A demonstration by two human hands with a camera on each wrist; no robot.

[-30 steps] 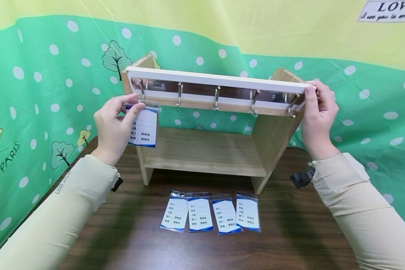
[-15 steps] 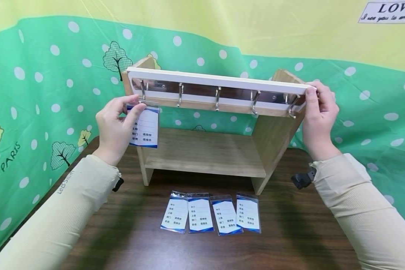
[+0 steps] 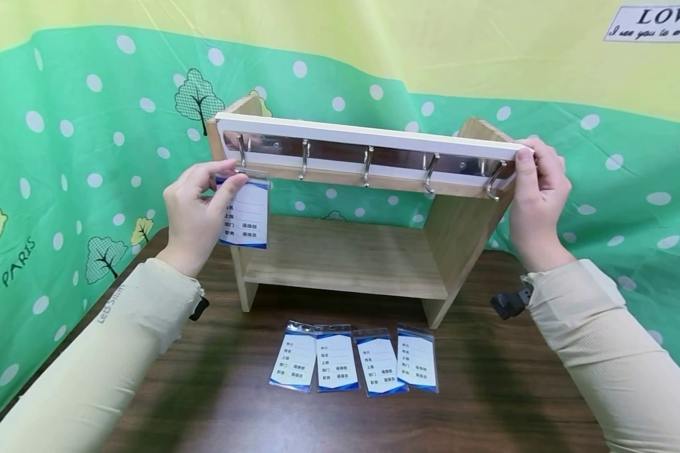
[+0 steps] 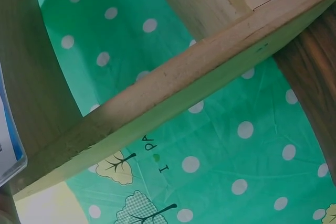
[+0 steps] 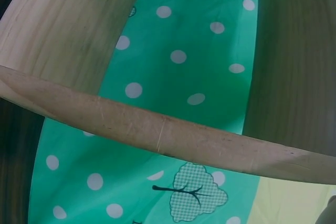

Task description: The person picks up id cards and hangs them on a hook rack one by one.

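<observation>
My left hand [image 3: 195, 211] pinches the top edge of an ID badge [image 3: 248, 217] in a clear sleeve, thumb in front. The badge hangs upright just below the leftmost metal hook [image 3: 240, 150]; fingertips hide whether its slot is on the hook. The right hand [image 3: 541, 195] grips the right end of the white hook rack [image 3: 374, 133], thumb on its front. Several hooks line this rack, which lies along the top front of a wooden shelf [image 3: 345, 251]. In the left wrist view, a corner of the badge [image 4: 8, 140] shows at the left edge.
Several more ID badges [image 3: 337, 362] lie in a row on the dark wooden table [image 3: 340, 421], some overlapping, in front of the shelf. A green and yellow dotted cloth [image 3: 102, 157] hangs behind. The shelf's side panels [image 5: 157, 129] cross both wrist views.
The left hand and the badge have shifted very slightly right, close under the leftmost hook. The right hand keeps its grip on the rack, and the badges on the table lie as before.
</observation>
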